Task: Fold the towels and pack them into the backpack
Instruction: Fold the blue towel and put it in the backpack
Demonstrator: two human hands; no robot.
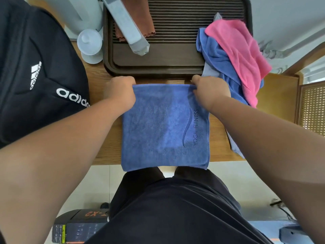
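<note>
Hands are working at the far edge of a folded blue towel (165, 127), which is lying flat on the wooden counter (218, 147) in front of the person, its near edge hanging slightly over the counter's front and its printed lettering facing up along the right side. The left hand (121, 92) is closing its grip on the towel's far left corner, fingers curling over the edge, and the right hand (211, 90) is pinching the far right corner, bunching the cloth a little there. A black backpack (35, 67) is sitting on the counter to the left, just beside the left forearm, logo side up; its opening is not showing, so what it is holding cannot be told. Beyond the towel, a dark brown slatted tray (175, 64) is carrying a brown cloth (140, 22) with a long grey package (126, 23) lying across it. The tray's right side is bearing part of a loose heap of unfolded towels: a pink towel (237, 50) is draping over a second blue towel (216, 55), with a pale grey cloth (210, 70) peeking out beneath, and the heap is spilling off the tray onto the counter just beside the right hand. A white lidded cup (89, 44) is standing between the backpack and the tray.
</note>
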